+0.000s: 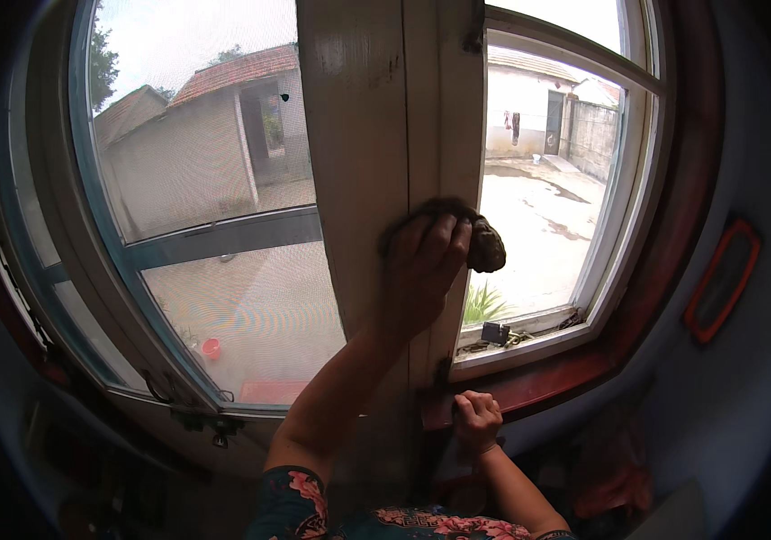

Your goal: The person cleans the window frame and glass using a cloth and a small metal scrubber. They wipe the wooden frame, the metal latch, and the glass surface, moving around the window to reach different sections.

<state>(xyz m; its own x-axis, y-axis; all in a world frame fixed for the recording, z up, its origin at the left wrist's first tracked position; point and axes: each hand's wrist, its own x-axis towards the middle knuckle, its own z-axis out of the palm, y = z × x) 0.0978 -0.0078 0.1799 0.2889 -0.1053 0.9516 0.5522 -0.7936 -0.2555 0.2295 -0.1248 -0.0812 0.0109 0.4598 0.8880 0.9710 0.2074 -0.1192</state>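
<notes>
My left hand point(426, 260) is raised and closed over a dark, crumpled cloth point(488, 248), pressed to the white wooden post point(365, 135) between the screened door and the window. Part of the cloth bulges out at the right, over the edge of the window pane. Lower down, my right hand point(478, 418) is curled at the end of the red window sill point(540, 395). Its palm side is hidden, so whether it grips something there cannot be told.
A padlock point(495, 333) lies with a chain inside the white window frame point(608, 317). The screened door with a blue frame point(223, 236) stands at the left. An orange-red frame point(723, 280) hangs on the right wall. Red bags point(611, 489) are low at the right.
</notes>
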